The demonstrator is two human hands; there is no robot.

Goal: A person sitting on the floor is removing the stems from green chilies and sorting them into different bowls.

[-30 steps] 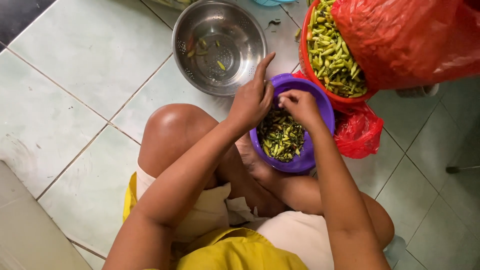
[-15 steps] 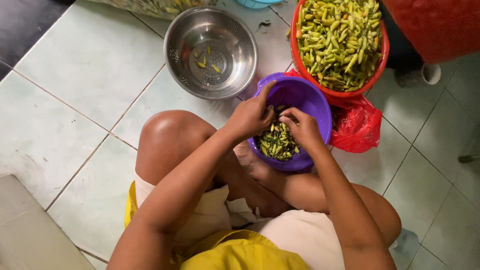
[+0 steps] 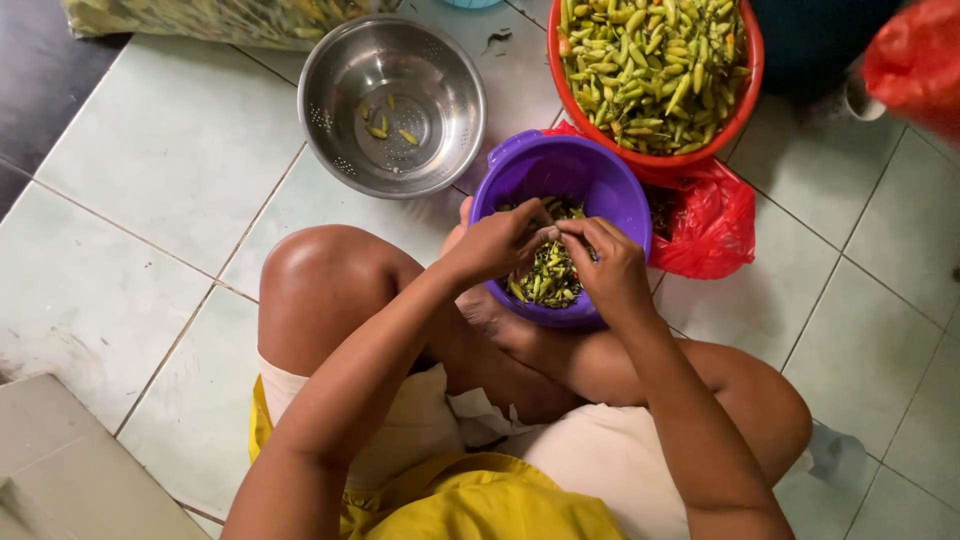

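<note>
Pale floor tiles (image 3: 130,150) surround a seated person whose left hand (image 3: 495,245) and right hand (image 3: 610,265) meet fingertips pinched together over a purple bowl (image 3: 600,180) of chilli pieces, steel colander (image 3: 392,105) within reach.

Both forearms reach forward over the bent knees. The left hand (image 3: 497,243) and right hand (image 3: 607,262) meet fingertip to fingertip, fingers curled and pinched together, wrists slightly bent.
</note>
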